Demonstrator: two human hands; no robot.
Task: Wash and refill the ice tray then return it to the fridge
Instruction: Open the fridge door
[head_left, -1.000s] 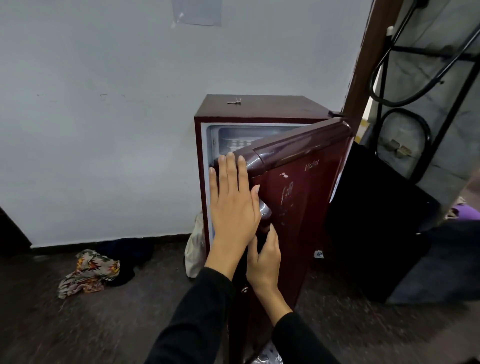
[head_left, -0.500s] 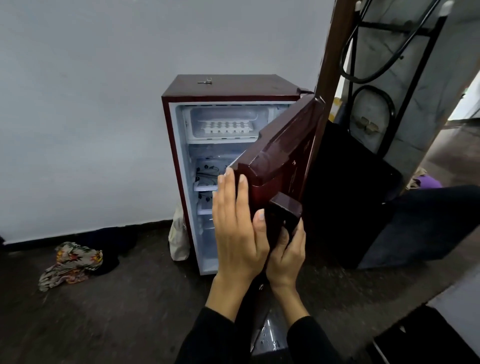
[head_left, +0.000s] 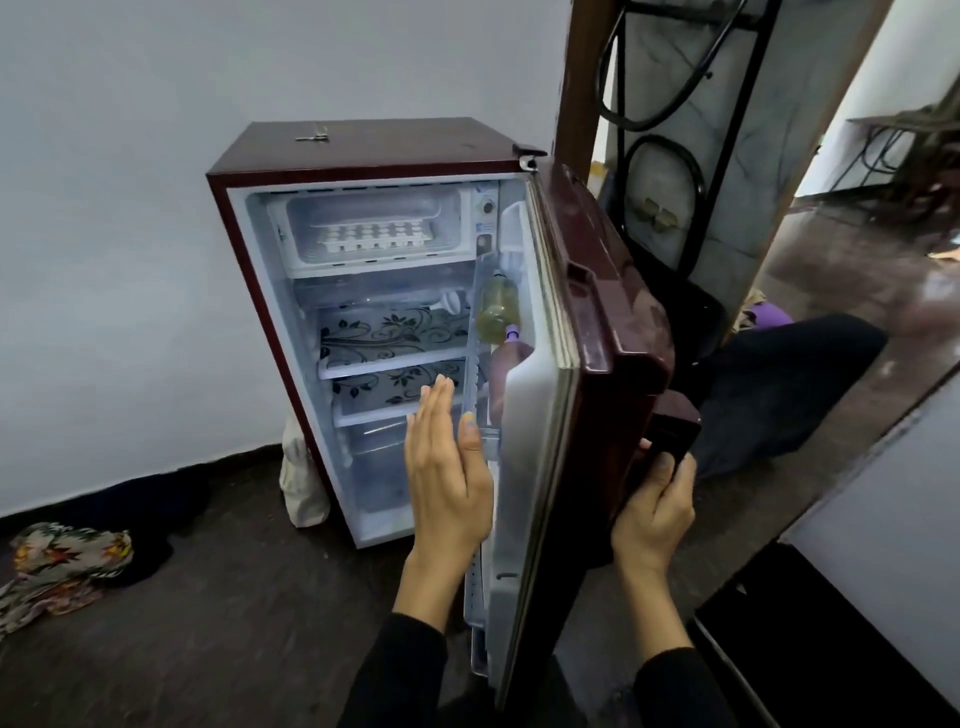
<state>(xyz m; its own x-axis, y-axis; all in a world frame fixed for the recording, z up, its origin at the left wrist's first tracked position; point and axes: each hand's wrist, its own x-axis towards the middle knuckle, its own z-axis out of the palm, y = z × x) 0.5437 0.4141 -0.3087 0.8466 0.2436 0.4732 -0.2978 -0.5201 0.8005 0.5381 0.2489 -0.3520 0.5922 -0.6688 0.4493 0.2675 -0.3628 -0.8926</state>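
Dark floor (head_left: 208, 623) carrying a maroon fridge (head_left: 270, 260) against the wall, door open. A pale bag (head_left: 301, 483) stands on the floor touching the fridge's left side; a floral cloth (head_left: 57, 566) lies near the floor's left edge. Freezer compartment (head_left: 296, 228): white ice tray (head_left: 374, 236).

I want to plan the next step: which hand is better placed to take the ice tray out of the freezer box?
The left hand, probably: it is free, open, in front of the open fridge. The right hand grips the door handle. The ice tray lies uncovered.
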